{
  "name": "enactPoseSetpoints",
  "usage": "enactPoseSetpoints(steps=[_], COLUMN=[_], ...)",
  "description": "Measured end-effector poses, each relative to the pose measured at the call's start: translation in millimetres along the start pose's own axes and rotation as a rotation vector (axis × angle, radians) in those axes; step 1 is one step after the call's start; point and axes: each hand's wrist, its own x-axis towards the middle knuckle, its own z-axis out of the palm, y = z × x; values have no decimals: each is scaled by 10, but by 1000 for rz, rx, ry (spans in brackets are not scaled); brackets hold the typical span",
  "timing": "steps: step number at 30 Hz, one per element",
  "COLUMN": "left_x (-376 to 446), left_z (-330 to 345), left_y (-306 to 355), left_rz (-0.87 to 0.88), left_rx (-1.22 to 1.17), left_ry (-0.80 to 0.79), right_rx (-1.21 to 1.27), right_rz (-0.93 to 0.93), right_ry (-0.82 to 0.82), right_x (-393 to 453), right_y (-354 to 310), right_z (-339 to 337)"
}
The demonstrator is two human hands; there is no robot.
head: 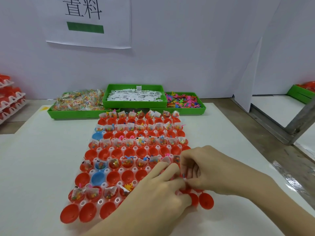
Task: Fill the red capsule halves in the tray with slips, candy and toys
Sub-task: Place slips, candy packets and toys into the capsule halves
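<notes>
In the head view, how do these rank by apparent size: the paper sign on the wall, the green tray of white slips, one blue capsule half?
1. Paper sign, though cut off at the top.
2. Green tray of white slips.
3. Blue capsule half, clearly smallest although nearest the camera.

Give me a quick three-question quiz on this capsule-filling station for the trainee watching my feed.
1. True or false: the green bin of white slips stands between the candy bin and the toy bin.
2. Which colour are the few odd capsule halves among the red ones in the tray? A) green B) blue C) yellow
3. Fill in: both hands, left and right, work at the tray's near ____ corner.

Key
1. True.
2. B: blue halves sit on the tray's left side.
3. Right; whether the fingers hold an item there cannot be told.
</notes>
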Motion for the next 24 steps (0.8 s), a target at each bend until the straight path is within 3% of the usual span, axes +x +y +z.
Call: enactPoseSetpoints(steps=[3,7,15,19,24], left_x=[65,83,82,173,235], left_z=[86,91,15,-71,-357], left_y=[-58,-48,-79,-215,-702], left_rz=[9,21,-41,-164,-318], left_rx=[156,150,96,-237,-708], left_ry=[60,99,130,30,105], right_rx=[-43,-106,220,516,726], right_rz=[22,-18,-156,-199,-175], right_ry=[-39,-45,-153,96,409], right_x=[47,69,195,416,801], right_y=[-14,-23,172,210,186], right_z=[-13,-6,-383,-435,-182])
